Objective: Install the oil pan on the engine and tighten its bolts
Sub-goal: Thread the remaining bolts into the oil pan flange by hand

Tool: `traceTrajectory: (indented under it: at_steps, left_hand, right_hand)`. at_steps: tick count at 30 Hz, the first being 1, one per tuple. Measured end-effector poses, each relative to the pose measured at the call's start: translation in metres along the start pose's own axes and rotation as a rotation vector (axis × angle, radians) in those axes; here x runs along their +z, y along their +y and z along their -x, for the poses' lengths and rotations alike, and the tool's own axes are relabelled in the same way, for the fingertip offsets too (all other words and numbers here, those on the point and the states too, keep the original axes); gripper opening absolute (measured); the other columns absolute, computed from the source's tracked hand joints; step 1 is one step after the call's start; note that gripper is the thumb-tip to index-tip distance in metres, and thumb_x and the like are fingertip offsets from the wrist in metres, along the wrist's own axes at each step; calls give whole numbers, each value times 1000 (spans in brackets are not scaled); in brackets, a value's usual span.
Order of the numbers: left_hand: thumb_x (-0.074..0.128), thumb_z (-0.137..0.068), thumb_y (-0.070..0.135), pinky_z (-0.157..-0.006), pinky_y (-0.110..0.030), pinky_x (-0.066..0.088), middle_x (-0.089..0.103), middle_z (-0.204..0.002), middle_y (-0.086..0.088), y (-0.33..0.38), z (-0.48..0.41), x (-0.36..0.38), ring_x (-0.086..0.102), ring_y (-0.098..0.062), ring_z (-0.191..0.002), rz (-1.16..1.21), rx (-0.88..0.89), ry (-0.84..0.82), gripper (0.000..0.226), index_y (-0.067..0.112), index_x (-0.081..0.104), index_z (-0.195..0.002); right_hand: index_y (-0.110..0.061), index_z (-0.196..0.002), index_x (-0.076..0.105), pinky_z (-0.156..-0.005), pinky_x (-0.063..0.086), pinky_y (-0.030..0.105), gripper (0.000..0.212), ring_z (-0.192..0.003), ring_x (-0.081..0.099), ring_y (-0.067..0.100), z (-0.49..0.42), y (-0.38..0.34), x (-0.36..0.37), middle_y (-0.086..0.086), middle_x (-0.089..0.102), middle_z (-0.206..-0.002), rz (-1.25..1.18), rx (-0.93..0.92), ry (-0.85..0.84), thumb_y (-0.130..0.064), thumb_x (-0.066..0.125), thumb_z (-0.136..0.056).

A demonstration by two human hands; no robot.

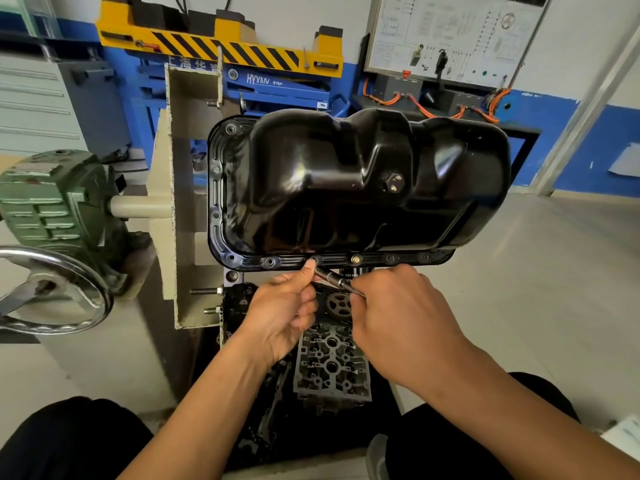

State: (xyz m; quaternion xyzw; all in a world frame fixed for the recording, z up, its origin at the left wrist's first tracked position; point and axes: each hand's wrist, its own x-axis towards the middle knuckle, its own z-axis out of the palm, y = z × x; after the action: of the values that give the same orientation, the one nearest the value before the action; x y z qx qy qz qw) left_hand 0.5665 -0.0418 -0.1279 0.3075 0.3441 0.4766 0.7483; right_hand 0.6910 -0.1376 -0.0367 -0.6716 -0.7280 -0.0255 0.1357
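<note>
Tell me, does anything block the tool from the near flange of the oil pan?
Nothing visible does. The tool tip reaches the oil pan flange, left hand pinching it there, right hand holding its shaft.

Bright even light, glare, edges warped

oil pan [346,188]: glossy black | gearbox [52,206] at left: dark green | handwheel [79,271]: chrome silver | stand bracket [180,202]: beige | far lift [221,46]: yellow with black diagonal stripes over blue | far cables [426,110]: orange | wall band [606,143]: blue
</note>
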Motion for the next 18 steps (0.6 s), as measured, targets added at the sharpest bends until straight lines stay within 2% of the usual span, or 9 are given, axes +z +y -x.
traceTrajectory:
  at_steps: [5,8,18]
  left_hand:
    - [60,-91,24,-29,-15,19,35,-53,3,-8,-1,11,29,-6,-37,184,-51,-3,17,8,59,-85]
    - [52,-100,22,-29,-15,20,36,-52,2,-6,-2,9,29,-5,-37,225,-86,-15,23,7,58,-83]
    - [47,-103,23,-28,-14,20,34,-53,3,0,0,8,28,-5,-35,286,-154,-36,27,7,57,-84]
  right_hand:
    - [-21,-59,28,-45,21,25,40,-54,31,11,-5,-8,-1,-2,33,-66,-53,23,19,-14,54,-89]
    - [-21,-60,28,-45,22,24,39,-55,32,10,-8,-11,-1,-2,34,-67,-39,19,7,-15,54,-90]
    - [-22,-60,28,-44,22,24,42,-53,30,9,-19,-17,-4,-2,34,-66,20,1,-7,-17,58,-89]
